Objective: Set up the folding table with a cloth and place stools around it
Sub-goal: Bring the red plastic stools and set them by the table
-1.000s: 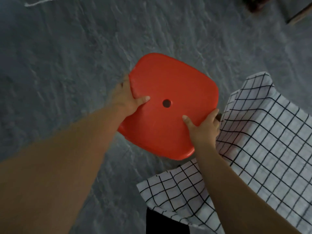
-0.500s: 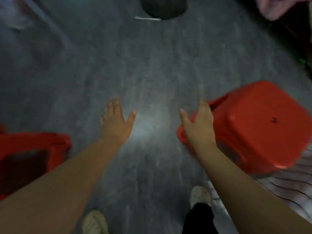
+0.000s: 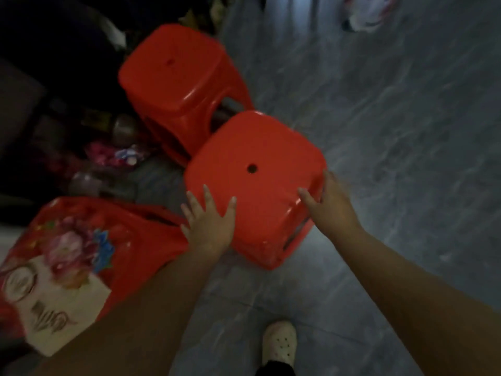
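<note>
Two red plastic stools stand on the grey floor. The near stool point(image 3: 254, 183) has a round hole in its seat. My left hand point(image 3: 208, 221) lies on the seat's near left part with fingers straight and spread. My right hand point(image 3: 328, 204) is at the seat's right edge, thumb on top and fingers straight along the side. The second red stool point(image 3: 179, 85) stands just behind and to the left, touching or nearly touching the near one. No table or cloth is in view.
A red bag with a flower print point(image 3: 67, 259) lies at the left, close to the near stool. Dark furniture and small clutter point(image 3: 113, 156) fill the far left. My white shoe point(image 3: 279, 343) is below the stool. Grey floor point(image 3: 406, 131) stretches to the right.
My view has swung away from the checked cloth and the stool I held there. Both hands, free half a second ago, now touch another red stool beside a second one.
</note>
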Action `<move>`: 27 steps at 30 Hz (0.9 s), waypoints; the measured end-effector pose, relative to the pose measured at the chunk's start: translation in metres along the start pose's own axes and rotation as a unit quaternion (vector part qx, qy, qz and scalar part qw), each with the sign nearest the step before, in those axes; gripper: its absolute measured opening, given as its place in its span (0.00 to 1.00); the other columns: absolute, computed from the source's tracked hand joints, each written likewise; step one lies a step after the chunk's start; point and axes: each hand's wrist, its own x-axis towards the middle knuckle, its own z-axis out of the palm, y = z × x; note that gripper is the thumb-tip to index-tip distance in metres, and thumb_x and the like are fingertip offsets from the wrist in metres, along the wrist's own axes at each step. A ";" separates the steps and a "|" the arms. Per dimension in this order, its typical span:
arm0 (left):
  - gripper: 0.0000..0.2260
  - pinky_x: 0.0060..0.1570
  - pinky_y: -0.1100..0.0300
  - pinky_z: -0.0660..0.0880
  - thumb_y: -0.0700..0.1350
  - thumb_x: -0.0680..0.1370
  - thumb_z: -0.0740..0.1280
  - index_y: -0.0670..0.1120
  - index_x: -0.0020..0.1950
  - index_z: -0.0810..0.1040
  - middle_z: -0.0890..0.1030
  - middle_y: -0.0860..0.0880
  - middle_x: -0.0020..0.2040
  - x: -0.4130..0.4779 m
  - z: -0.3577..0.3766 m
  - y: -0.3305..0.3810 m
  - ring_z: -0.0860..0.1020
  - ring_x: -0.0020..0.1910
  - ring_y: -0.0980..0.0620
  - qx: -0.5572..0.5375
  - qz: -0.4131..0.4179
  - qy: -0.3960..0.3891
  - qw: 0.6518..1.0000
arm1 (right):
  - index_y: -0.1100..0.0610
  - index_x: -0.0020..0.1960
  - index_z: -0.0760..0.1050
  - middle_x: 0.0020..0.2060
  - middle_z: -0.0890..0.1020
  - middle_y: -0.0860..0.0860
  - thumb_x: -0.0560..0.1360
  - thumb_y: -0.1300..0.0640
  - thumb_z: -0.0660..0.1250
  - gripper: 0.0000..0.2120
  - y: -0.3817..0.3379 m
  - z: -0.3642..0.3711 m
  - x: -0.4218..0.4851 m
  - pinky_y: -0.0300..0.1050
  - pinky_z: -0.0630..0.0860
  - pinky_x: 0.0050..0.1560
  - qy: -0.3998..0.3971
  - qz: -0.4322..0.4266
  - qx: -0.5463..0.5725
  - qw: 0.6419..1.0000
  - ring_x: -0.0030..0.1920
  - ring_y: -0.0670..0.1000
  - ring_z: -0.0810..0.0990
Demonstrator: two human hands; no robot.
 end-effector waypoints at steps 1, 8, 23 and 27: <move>0.34 0.71 0.42 0.47 0.67 0.76 0.50 0.55 0.77 0.44 0.41 0.45 0.78 0.006 0.004 -0.009 0.42 0.76 0.44 -0.029 -0.026 -0.016 0.999 | 0.60 0.75 0.54 0.75 0.56 0.60 0.75 0.42 0.63 0.38 -0.006 0.015 0.010 0.51 0.51 0.74 -0.016 -0.032 -0.046 0.998 0.75 0.58 0.53; 0.45 0.73 0.49 0.52 0.63 0.73 0.64 0.50 0.77 0.38 0.50 0.40 0.77 0.015 0.049 -0.020 0.51 0.76 0.45 -0.275 0.034 -0.006 0.961 | 0.54 0.77 0.44 0.77 0.47 0.55 0.73 0.34 0.42 0.38 0.008 0.051 0.032 0.58 0.42 0.73 -0.050 -0.216 -0.322 0.920 0.76 0.57 0.44; 0.56 0.72 0.51 0.59 0.43 0.65 0.78 0.50 0.76 0.37 0.57 0.46 0.76 -0.031 0.094 0.034 0.61 0.73 0.52 -0.255 0.195 -0.259 0.911 | 0.64 0.67 0.66 0.58 0.76 0.59 0.62 0.27 0.65 0.49 0.156 -0.072 -0.079 0.36 0.74 0.50 0.084 0.250 0.073 0.962 0.56 0.53 0.74; 0.55 0.68 0.50 0.65 0.50 0.60 0.80 0.49 0.77 0.48 0.67 0.47 0.72 -0.051 0.096 0.045 0.69 0.67 0.51 -0.238 0.190 -0.256 0.918 | 0.58 0.63 0.73 0.52 0.80 0.50 0.71 0.48 0.72 0.25 0.181 -0.069 -0.107 0.37 0.73 0.49 0.074 0.242 0.165 0.953 0.51 0.48 0.78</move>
